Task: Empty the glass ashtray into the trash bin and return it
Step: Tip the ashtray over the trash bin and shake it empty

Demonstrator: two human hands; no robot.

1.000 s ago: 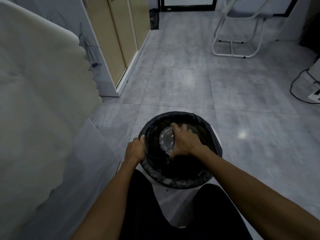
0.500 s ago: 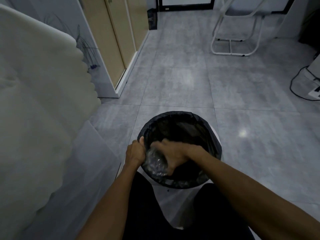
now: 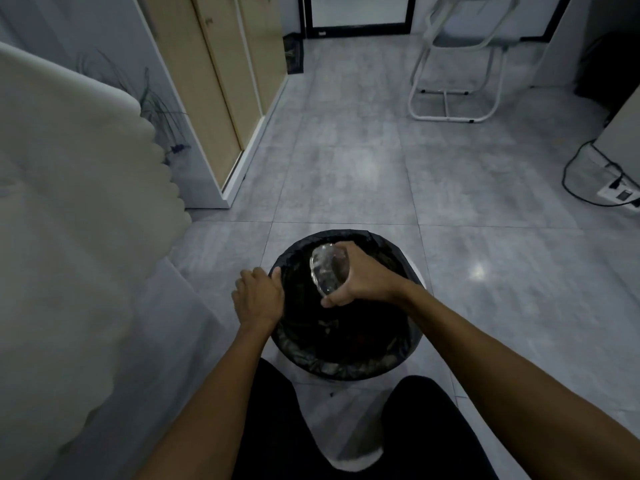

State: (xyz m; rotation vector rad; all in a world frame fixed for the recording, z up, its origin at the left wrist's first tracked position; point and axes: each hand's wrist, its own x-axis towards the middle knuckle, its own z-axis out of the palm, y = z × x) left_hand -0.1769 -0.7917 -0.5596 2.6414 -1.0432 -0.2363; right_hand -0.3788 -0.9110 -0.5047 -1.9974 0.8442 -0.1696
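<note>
Nearest, the left hand (image 3: 258, 299) curls its fingers over the near-left rim of the trash bin (image 3: 346, 367), gripping the black liner. Just beyond, the right hand (image 3: 360, 280) is clamped around the glass ashtray (image 3: 327, 273), held tipped on edge above the bin's opening. Farther off stands a white folding chair (image 3: 457, 60).

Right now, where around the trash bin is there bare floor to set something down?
Bare grey tile beyond the trash bin, toward the folding chair, and to its right, short of the power strip. Crowded: the left hand grips the rim, the right hand holds the glass ashtray over it.
</note>
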